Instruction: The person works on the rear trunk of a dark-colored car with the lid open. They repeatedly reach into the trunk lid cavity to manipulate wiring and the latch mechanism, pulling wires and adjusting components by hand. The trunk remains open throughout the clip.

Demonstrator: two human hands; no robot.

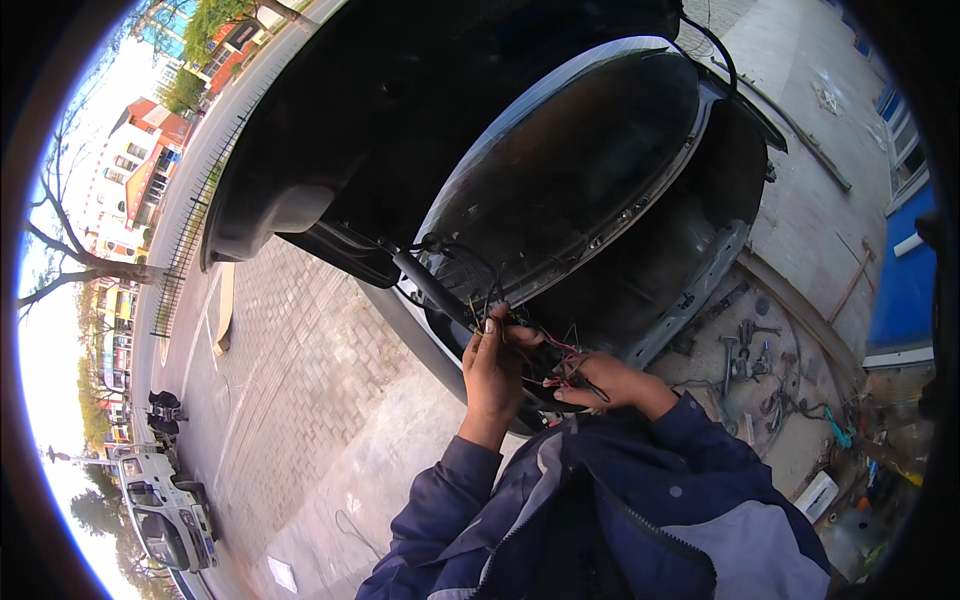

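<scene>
A bundle of thin electrical wires, red and black, runs between my hands at the near corner of an opened car trunk. My left hand is closed, its thumb and fingers pinching wires beside a dark strut. To its right, my right hand has its fingers closed around the red and black wires, with a black loose end sticking out below. The wires' other ends are hidden in the dark trunk. Above and to the left the raised trunk lid stands over the rear window.
The metal trunk edge runs along my right. Tools and metal parts lie on the ground at right, near a blue wall. On the left are paving, a fence and a parked white vehicle.
</scene>
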